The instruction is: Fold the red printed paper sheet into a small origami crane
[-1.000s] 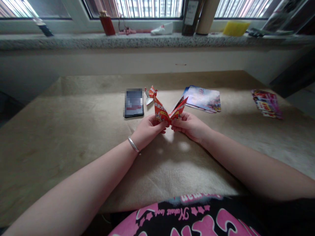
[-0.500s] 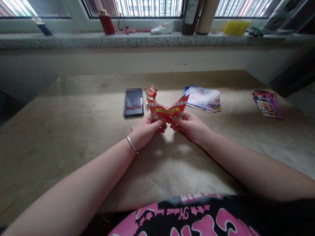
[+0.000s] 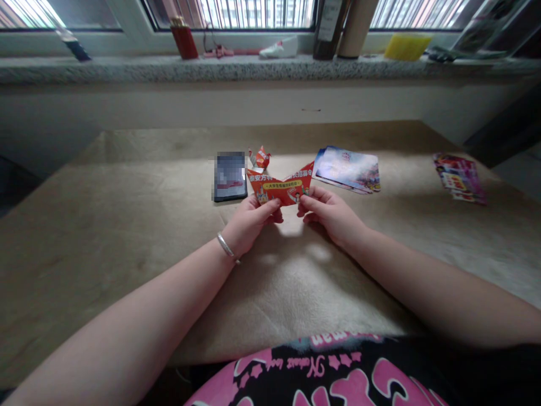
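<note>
Between my hands, a little above the table, is a folded red paper point(image 3: 281, 192) with two raised pointed corners and a notch in the middle. White and yellow print covers its face. My left hand point(image 3: 253, 219) pinches its lower left part, thumb in front and fingers behind. At the lower right, my right hand point(image 3: 325, 210) grips the edge between thumb and fingers. Just behind the paper stands a small red folded paper figure point(image 3: 262, 158), its lower part partly hidden. A dark phone-like device point(image 3: 230, 177), its screen blurred out, lies left of them.
A stack of printed sheets point(image 3: 349, 169) lies behind my right hand. More colourful printed papers point(image 3: 460, 177) rest at the far right of the table point(image 3: 127, 225). On the stone windowsill point(image 3: 236, 70) are a red cylinder point(image 3: 184, 39), bottles and a yellow block point(image 3: 407, 47).
The folded paper has shifted slightly left and its raised corners now spread at a flatter angle. My right thumb and fingers have moved a little away from my left hand along its edge.
</note>
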`<state>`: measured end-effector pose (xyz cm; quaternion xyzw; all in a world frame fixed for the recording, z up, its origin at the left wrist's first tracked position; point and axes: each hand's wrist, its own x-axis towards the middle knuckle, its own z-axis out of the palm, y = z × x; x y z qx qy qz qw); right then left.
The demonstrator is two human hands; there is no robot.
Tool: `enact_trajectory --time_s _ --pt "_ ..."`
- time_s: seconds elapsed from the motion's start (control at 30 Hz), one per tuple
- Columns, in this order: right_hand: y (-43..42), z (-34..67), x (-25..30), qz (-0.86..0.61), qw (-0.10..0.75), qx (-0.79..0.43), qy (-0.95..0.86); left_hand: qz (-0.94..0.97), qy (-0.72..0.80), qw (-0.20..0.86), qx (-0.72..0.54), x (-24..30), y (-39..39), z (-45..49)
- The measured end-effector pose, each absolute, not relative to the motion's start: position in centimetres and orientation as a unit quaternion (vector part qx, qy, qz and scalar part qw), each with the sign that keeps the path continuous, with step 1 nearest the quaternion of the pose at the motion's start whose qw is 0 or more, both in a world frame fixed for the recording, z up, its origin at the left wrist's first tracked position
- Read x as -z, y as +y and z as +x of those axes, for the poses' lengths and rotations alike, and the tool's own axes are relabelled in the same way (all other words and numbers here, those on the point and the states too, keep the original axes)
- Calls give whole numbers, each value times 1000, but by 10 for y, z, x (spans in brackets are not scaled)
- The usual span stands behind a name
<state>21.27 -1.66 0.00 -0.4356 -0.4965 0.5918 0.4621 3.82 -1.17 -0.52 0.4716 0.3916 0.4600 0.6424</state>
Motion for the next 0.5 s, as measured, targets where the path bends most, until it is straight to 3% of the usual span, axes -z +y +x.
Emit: enact_trajectory --time_s 0.13,0.37,0.5 --pt "-14 217 -4 -463 525 -480 -528 514 428 591 -451 6 -12 39" --pt "-10 216 1 -446 489 -598 -452 479 396 660 -422 1 -12 37" --pt "-7 219 4 -456 490 -595 -445 479 409 619 -470 4 -10 36"
